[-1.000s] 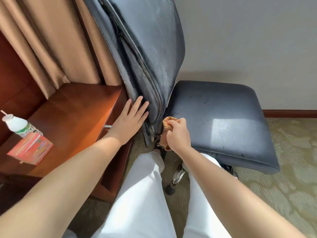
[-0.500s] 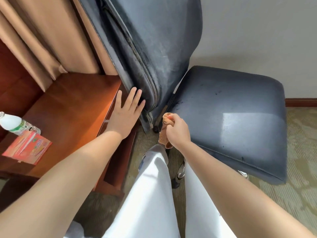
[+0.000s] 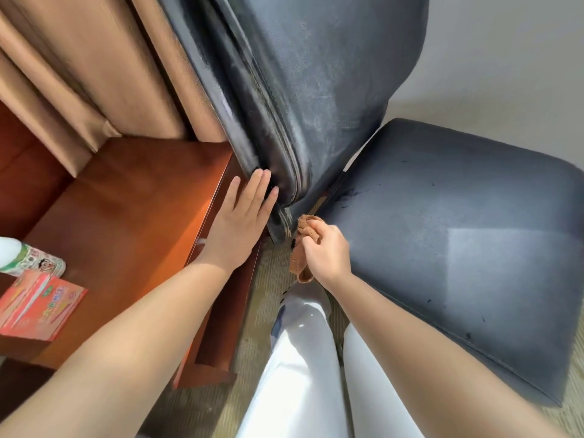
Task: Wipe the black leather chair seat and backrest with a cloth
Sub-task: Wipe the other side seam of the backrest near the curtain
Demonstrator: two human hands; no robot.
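The black leather chair fills the middle and right. Its worn backrest point(image 3: 316, 83) rises at top centre and its seat point(image 3: 458, 241) spreads to the right. My left hand point(image 3: 243, 216) lies flat with straight fingers against the lower rear edge of the backrest. Just below the gap between backrest and seat, my right hand point(image 3: 325, 251) grips a crumpled brown cloth point(image 3: 300, 254) at the seat's near corner. Part of the cloth hangs down under my fist.
A reddish wooden desk point(image 3: 132, 210) stands close on the left, bearing a plastic bottle point(image 3: 28, 257) and a red packet point(image 3: 38, 305). Tan curtains point(image 3: 94, 74) hang behind it. My white-trousered legs point(image 3: 300, 368) stand on patterned carpet point(image 3: 259, 311). A pale wall point(image 3: 505, 58) lies behind the chair.
The view has closed in on the chair. My left hand stays on the backrest edge with fingers drawn closer together. My right hand keeps the cloth at the seat corner.
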